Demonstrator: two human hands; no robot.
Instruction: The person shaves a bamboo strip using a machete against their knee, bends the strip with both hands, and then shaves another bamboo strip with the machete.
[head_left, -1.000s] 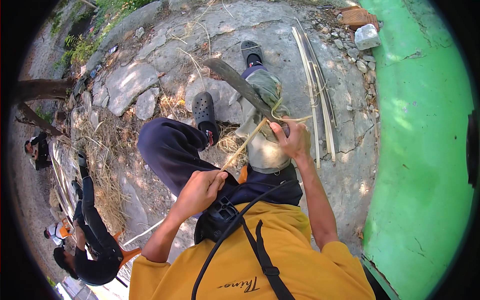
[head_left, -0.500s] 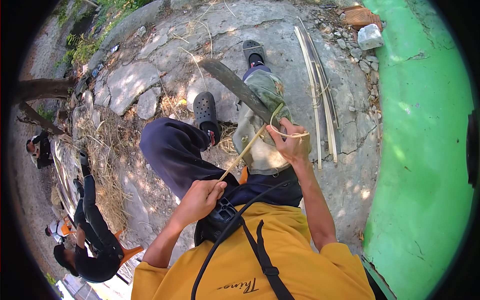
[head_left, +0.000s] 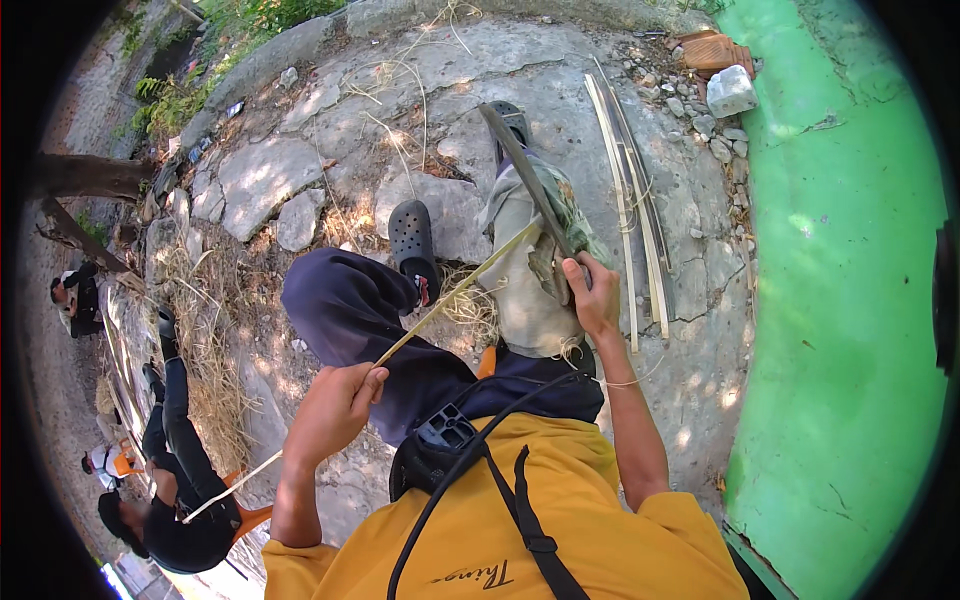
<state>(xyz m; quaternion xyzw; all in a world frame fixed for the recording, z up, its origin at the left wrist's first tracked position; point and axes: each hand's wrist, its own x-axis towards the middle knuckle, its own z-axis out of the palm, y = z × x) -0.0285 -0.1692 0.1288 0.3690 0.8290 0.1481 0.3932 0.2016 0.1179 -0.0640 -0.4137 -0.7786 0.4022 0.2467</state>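
Observation:
My left hand (head_left: 335,410) is closed round a long, thin strip of bamboo (head_left: 440,305). One end of the strip passes behind my left wrist toward the lower left. Its other end meets the edge of a large, dark-bladed knife (head_left: 540,190) above my right thigh. My right hand (head_left: 593,297) is closed at the knife's near end; the handle is mostly hidden by the fingers. The blade points away from me. Under it, a worn, pale grey-green cloth (head_left: 525,305) covers my right leg. A thin curled shaving (head_left: 630,382) lies by my right forearm.
Several long pale and dark strips (head_left: 640,220) lie on the cracked concrete to the right, beside a green wall (head_left: 840,300). A white block (head_left: 731,92) stands at the far right. Dry fibres (head_left: 205,350) are heaped at left, near a seated person in black (head_left: 185,520).
My left hand has drawn back to the lower left with the strip, whose tail now shows behind the wrist. The knife has swung to point more straight ahead, and the curl dropped from my right hand.

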